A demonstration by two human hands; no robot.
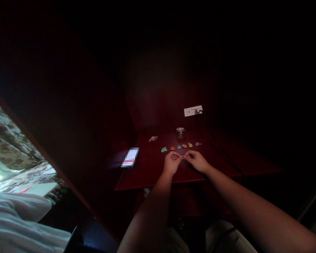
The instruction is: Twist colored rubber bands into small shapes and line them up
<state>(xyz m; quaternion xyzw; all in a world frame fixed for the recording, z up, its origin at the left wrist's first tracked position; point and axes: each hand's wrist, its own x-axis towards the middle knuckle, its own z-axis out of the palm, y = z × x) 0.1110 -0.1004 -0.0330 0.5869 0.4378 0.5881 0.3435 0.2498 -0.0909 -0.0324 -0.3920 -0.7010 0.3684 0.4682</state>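
Between my hands, near the table's front edge, a small pale band (pixel 182 157) is held at both ends. My left hand (pixel 173 162) pinches its left end, and the fingertips of my right hand (pixel 196 160) close on its right end. Just beyond my hands lies a row of small coloured loops: a green pile (pixel 164 149), an orange one (pixel 172 148), a blue one (pixel 179 147), a pink one (pixel 184 146), a yellow one (pixel 190 144) and a purple one (pixel 198 143). Farther left is a mixed group of coloured loops (pixel 153 138).
Behind the row stands a lidded clear jar (pixel 180 133) on the dark red table (pixel 147 177). A lit phone (pixel 130 157) lies at the left. A cable (pixel 221 147) runs from the wall socket (pixel 193 111) down across the right side.
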